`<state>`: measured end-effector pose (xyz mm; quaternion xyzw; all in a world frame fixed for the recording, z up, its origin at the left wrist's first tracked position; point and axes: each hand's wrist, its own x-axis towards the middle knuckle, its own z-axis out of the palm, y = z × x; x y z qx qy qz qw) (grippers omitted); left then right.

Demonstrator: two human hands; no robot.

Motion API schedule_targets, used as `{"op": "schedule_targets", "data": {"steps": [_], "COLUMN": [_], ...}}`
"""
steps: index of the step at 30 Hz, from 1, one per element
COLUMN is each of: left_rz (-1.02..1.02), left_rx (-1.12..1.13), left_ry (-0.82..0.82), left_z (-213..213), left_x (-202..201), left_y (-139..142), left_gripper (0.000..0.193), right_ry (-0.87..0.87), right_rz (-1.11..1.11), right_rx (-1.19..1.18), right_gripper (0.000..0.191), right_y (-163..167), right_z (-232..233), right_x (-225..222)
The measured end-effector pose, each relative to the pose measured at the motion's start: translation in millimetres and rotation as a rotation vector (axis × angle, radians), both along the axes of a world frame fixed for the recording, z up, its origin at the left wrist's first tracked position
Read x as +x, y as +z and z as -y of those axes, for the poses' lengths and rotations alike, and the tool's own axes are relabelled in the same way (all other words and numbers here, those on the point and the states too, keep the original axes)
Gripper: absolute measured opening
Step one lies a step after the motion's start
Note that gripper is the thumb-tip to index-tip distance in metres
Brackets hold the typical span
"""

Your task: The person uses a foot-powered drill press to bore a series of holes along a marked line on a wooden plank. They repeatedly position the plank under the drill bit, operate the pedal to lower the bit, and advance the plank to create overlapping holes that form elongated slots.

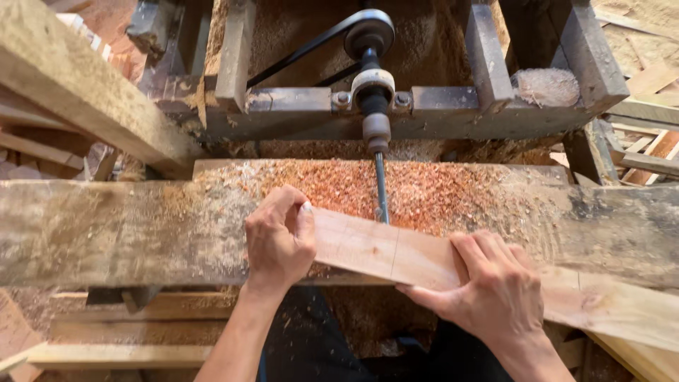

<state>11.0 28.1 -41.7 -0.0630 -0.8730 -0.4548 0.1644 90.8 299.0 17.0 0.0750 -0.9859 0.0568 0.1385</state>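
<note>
A long pale wooden plank [382,251] lies across a worn timber bench [99,226], running from the centre off to the lower right. My left hand [279,237] grips the plank's left end, fingers curled over its far edge. My right hand [491,290] presses flat on the plank further right. A horizontal drill bit [381,187] on a belt-driven spindle [373,92] points toward me and meets the plank's far edge between my hands. A pencil line crosses the plank near the bit.
Reddish wood shavings [424,187] cover the bench around the bit. A heavy wooden machine frame [488,106] stands behind. A thick beam [78,85] slants at the upper left. Loose planks lie at the right [651,155] and below the bench [127,332].
</note>
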Motion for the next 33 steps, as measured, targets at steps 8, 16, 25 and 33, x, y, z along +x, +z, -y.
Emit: {"op": "schedule_targets", "data": {"steps": [8, 16, 25, 33], "left_rz": [0.042, 0.013, 0.015, -0.029], "left_rx": [-0.015, 0.021, 0.090, -0.002], "left_ry": [0.021, -0.021, -0.052, 0.000], "left_z": [-1, -4, -15, -26], "left_x": [-12, -9, -4, 8], "left_y": [-3, -2, 13, 16], "left_gripper": [0.010, 0.011, 0.010, 0.005], "right_ry": [-0.065, -0.046, -0.074, 0.005], "right_rz": [0.065, 0.074, 0.091, 0.034], "right_rx": [0.008, -0.014, -0.021, -0.009], "right_gripper": [0.072, 0.075, 0.076, 0.080], "right_y": [0, 2, 13, 2], "right_z": [1, -2, -4, -24], "right_x": [-9, 0, 0, -1]}}
